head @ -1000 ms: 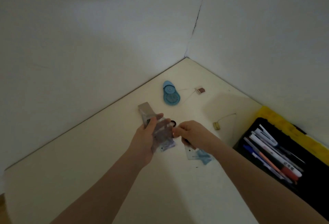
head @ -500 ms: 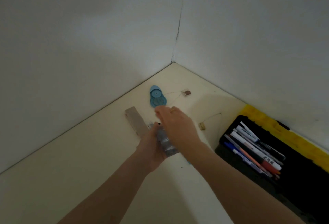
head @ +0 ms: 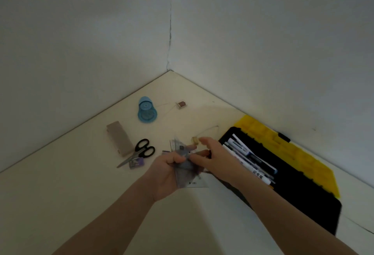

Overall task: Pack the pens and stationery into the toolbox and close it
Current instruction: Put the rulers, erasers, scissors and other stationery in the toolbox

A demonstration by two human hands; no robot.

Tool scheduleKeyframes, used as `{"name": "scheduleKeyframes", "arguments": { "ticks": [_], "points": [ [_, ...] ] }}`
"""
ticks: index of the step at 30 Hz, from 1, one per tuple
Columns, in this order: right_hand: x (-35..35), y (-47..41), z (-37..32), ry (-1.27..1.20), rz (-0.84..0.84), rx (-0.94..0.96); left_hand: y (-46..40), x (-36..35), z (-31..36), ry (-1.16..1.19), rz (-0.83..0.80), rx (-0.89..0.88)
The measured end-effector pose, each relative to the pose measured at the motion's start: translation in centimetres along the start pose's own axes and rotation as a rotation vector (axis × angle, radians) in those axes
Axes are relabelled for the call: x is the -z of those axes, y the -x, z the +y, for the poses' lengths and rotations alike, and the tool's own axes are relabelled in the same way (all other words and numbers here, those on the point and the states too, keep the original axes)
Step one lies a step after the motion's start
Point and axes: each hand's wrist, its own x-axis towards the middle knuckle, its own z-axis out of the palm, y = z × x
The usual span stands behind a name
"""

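My left hand (head: 169, 170) grips a bundle of clear plastic rulers and set squares (head: 185, 165) above the cream table. My right hand (head: 210, 158) pinches the same bundle from the right, fingers partly spread. The black toolbox (head: 303, 190) with its yellow lid (head: 283, 149) lies open at the right, holding several pens and markers (head: 250, 159). On the table to the left lie black-handled scissors (head: 139, 151), a small purple item (head: 136, 162), a beige case (head: 119, 138) and a blue round sharpener (head: 147, 110).
Two small tags on thin strings lie on the table, a brown one (head: 181, 104) near the corner and a tan one (head: 195, 139) by my right fingers. White walls meet in a corner behind the table (head: 60, 194).
The bundle of rulers has moved right, toward the toolbox. The scissors and the purple item now lie uncovered on the table. My right hand has shifted from on top of the bundle to its right side.
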Motion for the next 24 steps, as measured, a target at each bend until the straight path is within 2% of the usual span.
{"name": "scheduleKeyframes", "arguments": {
  "ticks": [5, 8, 11, 14, 16, 18, 20, 22, 24],
  "points": [
    [3.8, 2.9, 1.5, -0.409, -0.107, -0.037, -1.7, -3.8, -2.4, -0.192, -0.084, -0.155],
    [6.1, 4.4, 2.6, -0.296, -0.113, -0.043, -3.0, -5.5, -4.3, -0.326, -0.091, -0.213],
    [7.2, 6.1, 4.0, -0.177, -0.114, -0.065, -4.8, -6.8, -5.7, -0.219, -0.090, -0.235],
    [6.6, 7.4, 5.3, -0.443, -0.004, -0.128, -6.9, -8.0, -7.3, 0.016, 0.001, -0.272],
    [5.6, 7.9, 6.0, -0.552, 0.112, -0.209, -7.7, -8.7, -8.7, 0.034, 0.111, -0.313],
    [5.1, 8.2, 6.9, -0.502, 0.195, -0.276, -8.1, -9.6, -10.4, -0.076, 0.187, -0.321],
    [5.7, 8.6, 7.3, -0.282, 0.208, -0.287, -8.0, -10.5, -11.5, -0.335, 0.233, -0.296],
    [7.2, 8.9, 7.4, -0.080, 0.216, -0.246, -8.2, -10.5, -12.0, -0.458, 0.277, -0.329],
    [8.4, 8.7, 7.6, 0.008, 0.253, -0.139, -8.6, -10.3, -12.2, -0.490, 0.248, -0.361]
  ]
}}
